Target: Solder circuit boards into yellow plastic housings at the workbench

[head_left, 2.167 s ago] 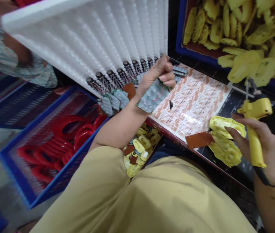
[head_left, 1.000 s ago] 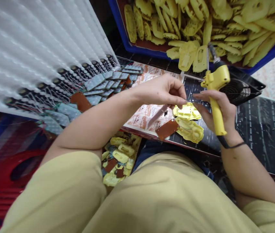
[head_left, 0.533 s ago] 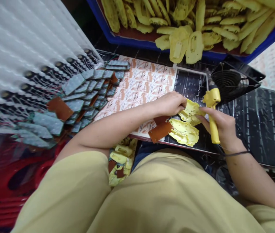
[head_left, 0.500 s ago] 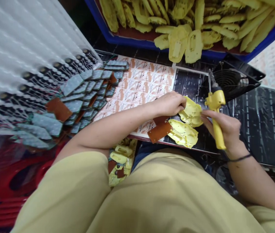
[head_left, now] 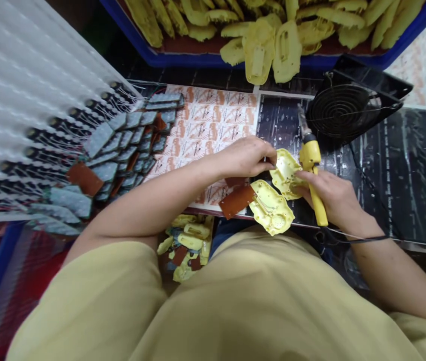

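While left hand (head_left: 246,158) pinches the rim of the yellow shell (head_left: 283,173), right hand (head_left: 329,195) grips the soldering iron (head_left: 312,170), fingertips on the same shell. Shell sits between both hands. Second shell (head_left: 271,208) and brown board (head_left: 236,200) just below them.

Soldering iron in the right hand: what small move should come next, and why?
Probably swing the iron tip down onto the upper shell. The right hand grips the iron with its tip pointing away toward the fan, while the left hand pinches that shell's edge, seemingly steadying it.
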Demonstrator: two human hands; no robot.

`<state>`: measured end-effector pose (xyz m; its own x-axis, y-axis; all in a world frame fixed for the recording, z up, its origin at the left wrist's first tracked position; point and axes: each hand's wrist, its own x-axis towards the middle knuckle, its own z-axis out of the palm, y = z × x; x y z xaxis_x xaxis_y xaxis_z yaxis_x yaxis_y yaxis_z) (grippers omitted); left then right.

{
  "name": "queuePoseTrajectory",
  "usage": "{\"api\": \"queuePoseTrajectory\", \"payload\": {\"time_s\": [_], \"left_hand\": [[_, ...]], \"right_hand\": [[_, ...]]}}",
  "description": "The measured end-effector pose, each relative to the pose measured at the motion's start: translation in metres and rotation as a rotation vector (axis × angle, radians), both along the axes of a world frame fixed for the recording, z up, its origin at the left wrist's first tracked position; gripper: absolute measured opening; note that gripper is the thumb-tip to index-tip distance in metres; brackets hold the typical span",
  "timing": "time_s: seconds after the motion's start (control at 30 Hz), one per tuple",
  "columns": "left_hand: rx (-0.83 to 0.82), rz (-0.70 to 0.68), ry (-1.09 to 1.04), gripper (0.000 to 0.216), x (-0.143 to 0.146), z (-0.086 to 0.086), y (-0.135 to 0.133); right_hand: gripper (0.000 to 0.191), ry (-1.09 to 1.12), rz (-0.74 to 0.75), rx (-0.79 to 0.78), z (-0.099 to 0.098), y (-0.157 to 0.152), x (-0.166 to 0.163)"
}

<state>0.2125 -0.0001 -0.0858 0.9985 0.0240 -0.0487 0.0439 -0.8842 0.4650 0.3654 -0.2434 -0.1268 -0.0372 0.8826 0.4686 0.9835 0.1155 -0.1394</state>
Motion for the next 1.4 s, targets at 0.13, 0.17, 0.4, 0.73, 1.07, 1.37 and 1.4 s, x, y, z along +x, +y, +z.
{"api": "queuePoseTrajectory", "payload": {"time_s": [0.13,0.17,0.4,0.73,1.07,1.37,1.4], "left_hand": [[0.044,-0.003,0.033,0.018,-0.009,0.006,-0.001],[0.049,-0.006,0.032,0.018,-0.01,0.006,-0.003],[0.069,-0.035,0.047,0.021,-0.004,0.001,-0.025],[0.137,-0.025,0.173,0.023,0.003,0.014,-0.03],[0.165,0.013,0.222,0.026,0.008,0.019,-0.035],[0.189,0.023,0.244,0.027,0.01,0.022,-0.036],[0.198,0.025,0.252,0.027,0.011,0.023,-0.037]], "right_hand": [[0.029,0.144,0.156,0.035,0.003,0.023,0.005],[0.027,0.151,0.141,0.104,0.007,0.023,0.004],[0.053,-0.009,-0.097,0.326,0.042,-0.056,-0.004],[0.048,0.201,-0.113,0.246,0.018,-0.1,-0.038],[0.033,0.161,-0.013,0.175,0.021,-0.09,-0.038],[0.011,0.27,-0.092,0.127,0.021,-0.106,-0.031],[0.013,0.268,-0.091,0.143,0.02,-0.105,-0.03]]}}
